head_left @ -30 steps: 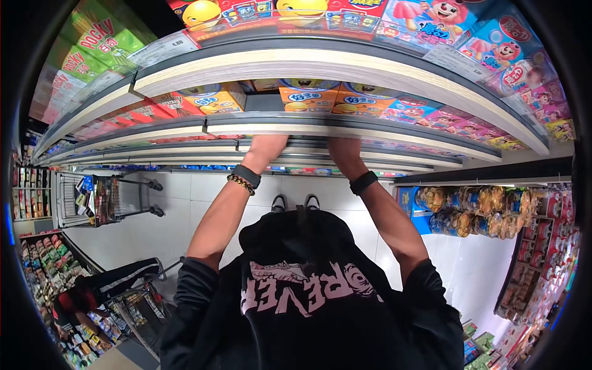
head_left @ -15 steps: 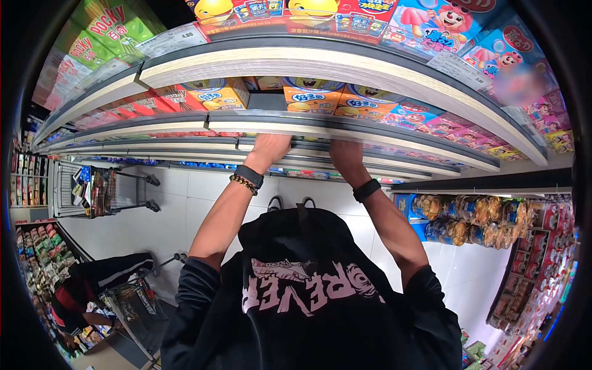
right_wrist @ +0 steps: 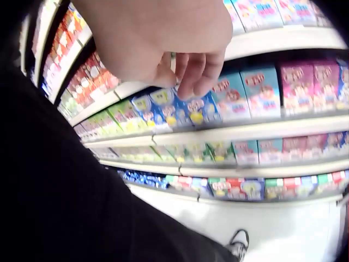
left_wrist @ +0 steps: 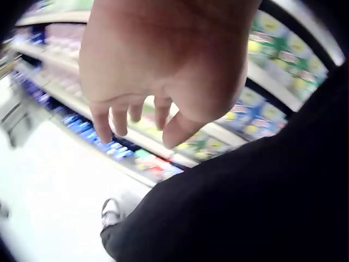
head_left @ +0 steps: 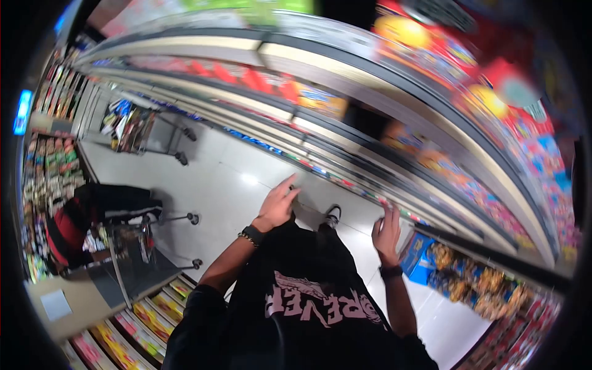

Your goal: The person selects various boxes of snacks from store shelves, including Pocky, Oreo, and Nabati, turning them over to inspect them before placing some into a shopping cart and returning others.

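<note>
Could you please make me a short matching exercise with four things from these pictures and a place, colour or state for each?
Things
1. Left hand
2. Bead bracelet
3. Top
4. Display stand

Descriptions
A. Worn on the left arm
B. Blue, with golden packs beside it, at the head view's right
C. Open, holding nothing
D. Black with pale pink lettering

Right pairs: 1-C, 2-A, 3-D, 4-B
</note>
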The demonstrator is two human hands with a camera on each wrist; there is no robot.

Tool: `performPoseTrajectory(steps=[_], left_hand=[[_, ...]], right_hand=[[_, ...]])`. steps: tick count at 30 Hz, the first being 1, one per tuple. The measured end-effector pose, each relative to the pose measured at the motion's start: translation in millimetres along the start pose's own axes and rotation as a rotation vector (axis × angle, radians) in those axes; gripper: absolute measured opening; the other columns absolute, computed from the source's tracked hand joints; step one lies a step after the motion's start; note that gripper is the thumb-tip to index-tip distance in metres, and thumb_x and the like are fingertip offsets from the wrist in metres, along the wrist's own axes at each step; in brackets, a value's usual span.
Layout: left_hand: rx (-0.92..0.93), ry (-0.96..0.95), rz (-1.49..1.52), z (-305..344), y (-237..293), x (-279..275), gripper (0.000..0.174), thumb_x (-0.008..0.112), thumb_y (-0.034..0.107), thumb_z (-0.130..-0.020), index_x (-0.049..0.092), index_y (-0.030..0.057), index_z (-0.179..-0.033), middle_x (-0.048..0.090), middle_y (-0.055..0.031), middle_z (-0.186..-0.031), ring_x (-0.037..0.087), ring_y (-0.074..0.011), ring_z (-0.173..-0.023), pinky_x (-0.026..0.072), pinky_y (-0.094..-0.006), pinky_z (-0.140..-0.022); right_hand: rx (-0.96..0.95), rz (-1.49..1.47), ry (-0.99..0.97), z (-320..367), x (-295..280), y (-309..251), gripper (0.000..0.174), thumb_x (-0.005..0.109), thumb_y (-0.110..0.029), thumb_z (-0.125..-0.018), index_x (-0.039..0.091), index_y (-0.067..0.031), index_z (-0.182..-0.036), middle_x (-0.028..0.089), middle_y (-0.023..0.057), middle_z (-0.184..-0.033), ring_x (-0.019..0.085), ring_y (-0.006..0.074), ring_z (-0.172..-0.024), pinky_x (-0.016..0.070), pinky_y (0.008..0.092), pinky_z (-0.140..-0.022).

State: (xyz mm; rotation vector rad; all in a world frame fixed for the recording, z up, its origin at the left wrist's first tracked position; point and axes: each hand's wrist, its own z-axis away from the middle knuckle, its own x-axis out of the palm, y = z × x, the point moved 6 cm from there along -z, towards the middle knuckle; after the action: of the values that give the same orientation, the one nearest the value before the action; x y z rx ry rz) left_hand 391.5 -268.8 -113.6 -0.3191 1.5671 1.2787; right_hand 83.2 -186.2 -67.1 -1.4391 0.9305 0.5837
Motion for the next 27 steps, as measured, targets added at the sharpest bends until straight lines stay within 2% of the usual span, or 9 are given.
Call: performPoseTrajectory(steps=[2, 4, 5, 8, 11, 14, 16, 20, 27], left_hand=[[-0.362, -0.091, 0.089, 81.9, -124.6, 52.9, 0.054, 0.057, 0.007, -0.070, 0.056, 0.0039, -0.124, 0.044, -0.0186, -0.140, 0.042, -0.0356, -0.130, 0.0380, -0.0401, -0.107], [-0.765, -0.131, 0.211, 197.1, -245.1, 103.6, 0.048, 0.054, 0.009, -0.074, 0.058, 0.0037, -0.121, 0.058, -0.0224, -0.123, 0.050, -0.0338, -0.123, 0.0408, -0.0413, -0.103], [-0.923, -0.186, 0.222, 249.0, -276.3, 104.8, 0.038, 0.053, 0.014, -0.078, 0.061, 0.0016, -0.113, 0.061, -0.0238, -0.115, 0.055, -0.0356, -0.115, 0.0431, -0.0434, -0.100], [-0.858, -0.545, 0.097, 366.9, -354.1, 144.3, 0.032, 0.053, 0.020, -0.079, 0.065, 0.0104, -0.107, 0.063, -0.0175, -0.115, 0.058, -0.0355, -0.111, 0.0467, -0.0435, -0.097], [-1.075, -0.177, 0.688, 432.5, -402.6, 166.8, 0.035, 0.056, 0.021, -0.078, 0.066, 0.0163, -0.112, 0.065, -0.0141, -0.115, 0.060, -0.0313, -0.111, 0.0466, -0.0390, -0.097], [-0.977, -0.371, 0.784, 427.3, -407.3, 141.6, 0.031, 0.056, 0.019, -0.082, 0.067, 0.0116, -0.111, 0.066, -0.0161, -0.113, 0.060, -0.0309, -0.110, 0.0472, -0.0381, -0.096], [-0.903, -0.359, 0.398, 417.2, -424.8, 104.7, 0.030, 0.057, 0.018, -0.083, 0.066, 0.0093, -0.110, 0.067, -0.0162, -0.111, 0.063, -0.0293, -0.106, 0.0494, -0.0377, -0.091], [-0.714, -0.188, 0.443, 379.9, -483.7, 18.3, 0.026, 0.055, 0.020, -0.086, 0.066, 0.0116, -0.108, 0.067, -0.0163, -0.104, 0.064, -0.0333, -0.099, 0.0517, -0.0413, -0.086], [-0.809, 0.012, 0.396, 286.5, -614.8, -141.4, 0.027, 0.057, 0.013, -0.082, 0.065, 0.0106, -0.108, 0.070, -0.0136, -0.095, 0.067, -0.0315, -0.091, 0.0534, -0.0381, -0.082]], right_hand=[[-0.091, 0.002, -0.069, 38.4, 43.9, 14.8, 0.042, 0.051, 0.003, -0.077, 0.053, -0.0034, -0.119, 0.056, 0.0216, -0.115, 0.060, 0.0413, -0.093, 0.0501, 0.0461, -0.081], [0.390, -0.016, -0.548, 83.7, 99.4, 43.9, 0.033, 0.054, -0.004, -0.079, 0.057, -0.0102, -0.111, 0.063, 0.0156, -0.106, 0.062, 0.0362, -0.095, 0.0506, 0.0453, -0.079], [0.260, -0.027, -0.571, 97.4, 116.4, 36.6, 0.030, 0.055, -0.008, -0.080, 0.060, -0.0135, -0.110, 0.066, 0.0111, -0.100, 0.064, 0.0345, -0.092, 0.0511, 0.0444, -0.079], [0.351, -0.091, -0.819, 129.6, 181.2, 35.7, 0.023, 0.059, -0.011, -0.082, 0.064, -0.0141, -0.105, 0.069, 0.0080, -0.101, 0.066, 0.0314, -0.090, 0.0522, 0.0413, -0.079], [0.090, -0.210, -0.751, 144.9, 259.6, 69.7, 0.029, 0.063, -0.007, -0.082, 0.063, -0.0085, -0.111, 0.070, 0.0069, -0.089, 0.068, 0.0193, -0.071, 0.0548, 0.0330, -0.063], [0.832, -0.347, -0.606, 108.4, 281.9, 33.3, 0.030, 0.057, -0.005, -0.084, 0.061, -0.0021, -0.113, 0.069, 0.0113, -0.086, 0.066, 0.0171, -0.061, 0.0505, 0.0278, -0.051], [0.830, -0.403, -0.605, 77.3, 304.1, -18.1, 0.030, 0.056, -0.006, -0.084, 0.060, -0.0012, -0.114, 0.069, 0.0114, -0.086, 0.066, 0.0169, -0.061, 0.0494, 0.0267, -0.050], [0.490, -0.368, -0.757, 21.4, 362.6, -117.9, 0.030, 0.056, -0.008, -0.084, 0.060, -0.0009, -0.114, 0.069, 0.0116, -0.087, 0.067, 0.0186, -0.063, 0.0496, 0.0285, -0.053], [0.433, -0.359, -0.739, -26.0, 445.6, -195.6, 0.029, 0.058, -0.008, -0.081, 0.064, -0.0014, -0.108, 0.068, 0.0099, -0.078, 0.064, 0.0147, -0.062, 0.0491, 0.0288, -0.054]])
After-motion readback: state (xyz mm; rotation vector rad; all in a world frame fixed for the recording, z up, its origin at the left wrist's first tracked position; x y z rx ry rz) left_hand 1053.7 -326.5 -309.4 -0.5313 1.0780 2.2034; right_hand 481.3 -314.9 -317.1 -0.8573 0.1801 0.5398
